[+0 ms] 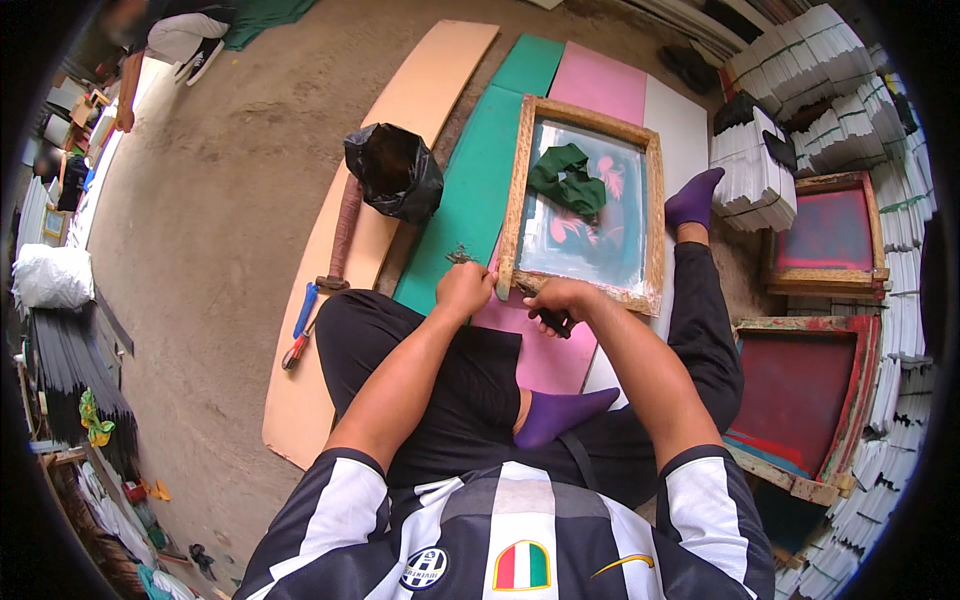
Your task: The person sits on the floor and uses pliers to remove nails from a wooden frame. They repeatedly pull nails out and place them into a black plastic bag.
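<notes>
Head view now, and the wooden frame [655,205] lies across the coloured boards [600,80] before the seated person; the left hand [464,288] curls at its near left corner, though what those fingers pinch I cannot tell; the right hand [560,300] closes around a black-handled tool [554,321] just beside that corner; a green cloth [568,181] sits crumpled on the screen; 2 red-screened frames [800,390] lean at right; a black bag [430,185] gapes at left.

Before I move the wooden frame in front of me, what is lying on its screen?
A crumpled green cloth lies on the screen, with pink marks visible beside it. The screen beneath the cloth is covered and cannot be seen.
</notes>
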Action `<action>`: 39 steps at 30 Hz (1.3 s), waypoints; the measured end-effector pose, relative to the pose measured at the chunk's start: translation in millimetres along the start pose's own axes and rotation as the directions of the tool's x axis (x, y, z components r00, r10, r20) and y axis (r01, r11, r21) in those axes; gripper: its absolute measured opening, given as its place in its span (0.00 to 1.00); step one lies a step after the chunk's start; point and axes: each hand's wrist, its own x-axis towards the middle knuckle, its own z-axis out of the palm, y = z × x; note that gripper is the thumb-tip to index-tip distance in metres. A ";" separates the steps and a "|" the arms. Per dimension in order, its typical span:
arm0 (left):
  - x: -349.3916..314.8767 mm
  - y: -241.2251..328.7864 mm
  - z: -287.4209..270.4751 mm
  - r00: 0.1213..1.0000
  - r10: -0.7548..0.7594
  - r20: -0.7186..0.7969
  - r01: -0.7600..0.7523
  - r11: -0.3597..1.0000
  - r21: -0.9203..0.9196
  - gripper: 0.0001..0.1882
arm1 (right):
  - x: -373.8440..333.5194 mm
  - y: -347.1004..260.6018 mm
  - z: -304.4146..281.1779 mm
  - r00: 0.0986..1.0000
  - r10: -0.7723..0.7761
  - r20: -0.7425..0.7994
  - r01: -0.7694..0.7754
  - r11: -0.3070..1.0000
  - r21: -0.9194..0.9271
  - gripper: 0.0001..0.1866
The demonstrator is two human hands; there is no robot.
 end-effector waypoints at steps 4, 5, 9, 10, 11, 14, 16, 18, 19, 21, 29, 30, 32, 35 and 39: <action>-2.5 8.1 -4.9 1.000 0.015 0.022 -0.014 1.000 -0.021 0.18 | 6.5 24.2 25.0 0.937 -0.228 -0.265 0.188 0.968 -0.166 0.20; -2.8 5.1 -3.3 1.000 0.017 0.017 -0.016 1.000 -0.026 0.18 | 11.9 30.0 33.2 0.898 -0.289 -0.332 0.221 0.948 -0.230 0.20; -0.4 -1.0 2.6 1.000 0.020 0.013 -0.019 0.999 -0.045 0.19 | 21.2 45.4 64.2 0.691 -0.471 -0.548 0.181 0.847 -0.500 0.20; -0.7 -0.4 2.7 1.000 0.017 0.016 -0.016 0.999 -0.049 0.19 | 20.6 48.5 71.9 0.631 -0.504 -0.590 0.152 0.826 -0.543 0.20; -0.3 -1.3 3.0 1.000 0.017 0.011 -0.016 0.998 -0.057 0.19 | 12.5 43.2 78.7 0.630 -0.477 -0.612 0.147 0.848 -0.510 0.20; -0.1 -3.4 4.7 1.000 0.004 0.008 -0.004 0.997 -0.077 0.19 | 11.8 42.8 87.3 0.620 -0.444 -0.647 0.138 0.874 -0.467 0.19; -0.4 -3.4 5.1 1.000 -0.018 0.017 0.020 0.996 -0.090 0.19 | 10.0 41.0 91.8 0.608 -0.439 -0.661 0.146 0.881 -0.451 0.19; -0.9 -0.8 3.9 0.999 -0.031 0.019 0.033 0.994 -0.099 0.19 | 12.0 43.0 90.3 0.594 -0.454 -0.664 0.165 0.877 -0.452 0.19; -1.9 0.0 3.5 0.999 -0.039 0.020 0.040 0.994 -0.104 0.19 | 15.0 44.5 89.4 0.587 -0.461 -0.665 0.174 0.875 -0.453 0.20; -3.7 -2.8 6.2 1.000 -0.006 -0.009 0.005 0.994 -0.109 0.19 | 24.4 49.3 81.5 0.572 -0.519 -0.635 0.235 0.845 -0.480 0.19; -5.3 -1.4 6.6 1.000 0.018 0.002 -0.017 0.991 -0.133 0.19 | 40.0 72.3 57.2 0.802 -0.431 -0.413 0.503 0.861 0.078 0.11; -6.1 -2.3 6.6 1.000 0.020 0.000 -0.020 0.990 -0.138 0.19 | 32.1 66.8 54.6 0.795 -0.418 -0.440 0.453 0.891 -0.027 0.12; -6.4 -3.4 6.9 1.000 0.030 -0.005 -0.030 0.989 -0.142 0.19 | 17.5 58.1 53.9 0.721 -0.457 -0.521 0.351 0.889 -0.294 0.14; -5.3 -4.1 7.3 0.999 0.038 -0.006 -0.039 0.990 -0.137 0.19 | -3.5 42.2 58.3 0.603 -0.563 -0.566 0.139 0.772 -0.620 0.16; -4.3 -3.3 7.3 0.999 0.036 0.001 -0.036 0.991 -0.130 0.18 | -23.6 21.0 48.4 0.672 -0.534 -0.514 -0.009 0.688 -0.726 0.15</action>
